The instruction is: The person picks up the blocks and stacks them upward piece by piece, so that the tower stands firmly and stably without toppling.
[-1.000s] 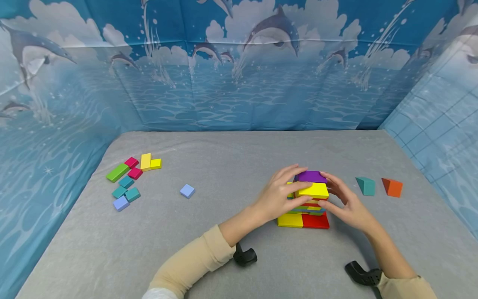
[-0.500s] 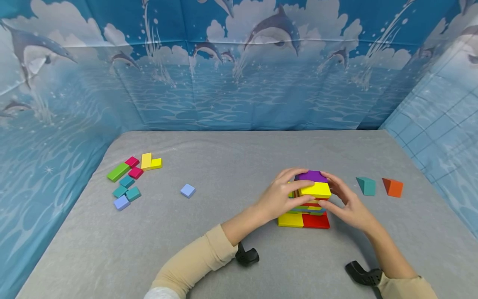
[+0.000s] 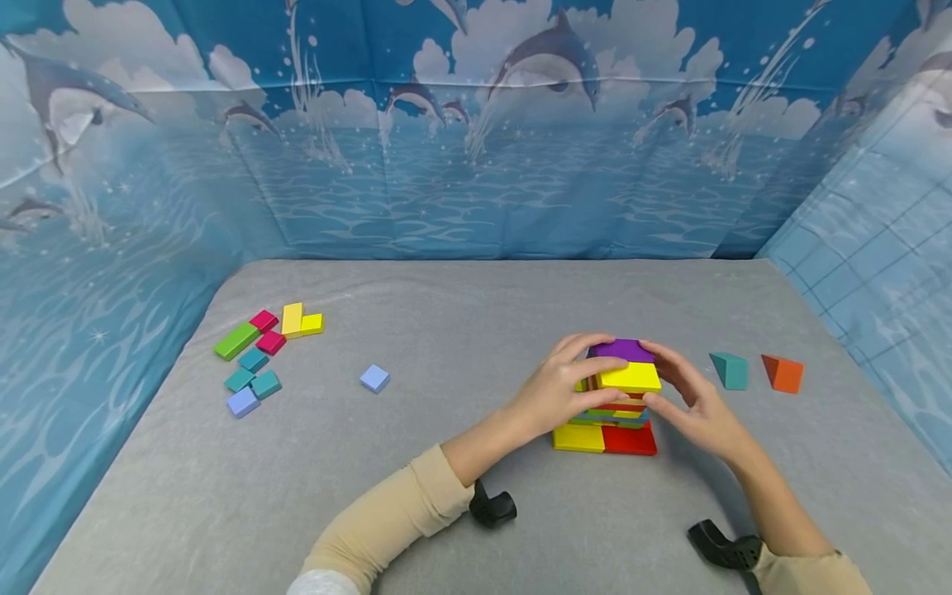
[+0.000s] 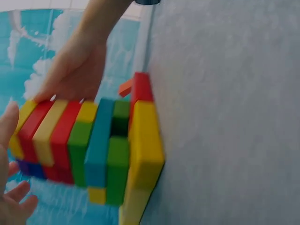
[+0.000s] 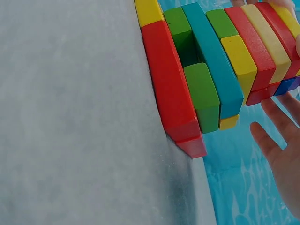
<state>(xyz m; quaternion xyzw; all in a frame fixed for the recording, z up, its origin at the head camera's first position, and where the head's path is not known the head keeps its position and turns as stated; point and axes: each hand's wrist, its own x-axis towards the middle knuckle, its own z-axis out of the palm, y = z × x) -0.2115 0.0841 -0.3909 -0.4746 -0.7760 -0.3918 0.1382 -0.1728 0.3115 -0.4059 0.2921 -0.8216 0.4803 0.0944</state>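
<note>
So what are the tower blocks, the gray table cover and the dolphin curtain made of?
The tower blocks look like painted wood: smooth, lightly shiny, with rounded edges, though plastic is possible. The table cover seems soft, dull cloth, since it's mottled and doesn't shine. The curtain is probably thin printed fabric: it shows fold lines.

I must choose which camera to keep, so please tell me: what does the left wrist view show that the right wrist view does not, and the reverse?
Only the left wrist view shows an orange block, partly hidden by the stack, and a pale yellow block behind the yellow base block. Only the right wrist view shows the end of a second red block behind the red base block. Both share the stack, the grey tabletop, printed blue cloth and parts of the left hand and right hand.
</note>
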